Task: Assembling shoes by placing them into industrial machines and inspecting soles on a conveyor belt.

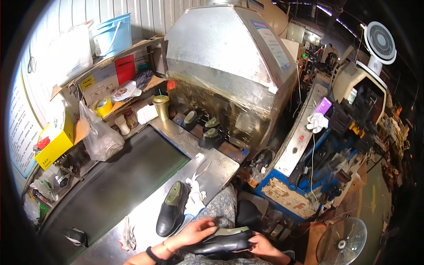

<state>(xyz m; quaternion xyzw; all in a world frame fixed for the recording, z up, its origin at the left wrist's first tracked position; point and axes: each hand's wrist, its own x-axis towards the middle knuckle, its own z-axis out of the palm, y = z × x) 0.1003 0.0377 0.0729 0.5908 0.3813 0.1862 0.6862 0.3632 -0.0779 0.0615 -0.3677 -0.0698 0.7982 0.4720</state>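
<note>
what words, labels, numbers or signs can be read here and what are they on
Poster at left: rows of print, too small to read.
Yellow box: dark print, too small.
Hood notice: too small.
Red sheet: too blurred.
Purple box: too blurred.
Floor arrow: yellow, no words.

I make out rows of dark characters on a blue-edged poster [23,130] on the left wall [42,81], small print on a yellow box [56,151], a blurred notice [270,42] on the metal hood [212,46], and a yellow arrow [373,198] on the floor [380,218].
</note>
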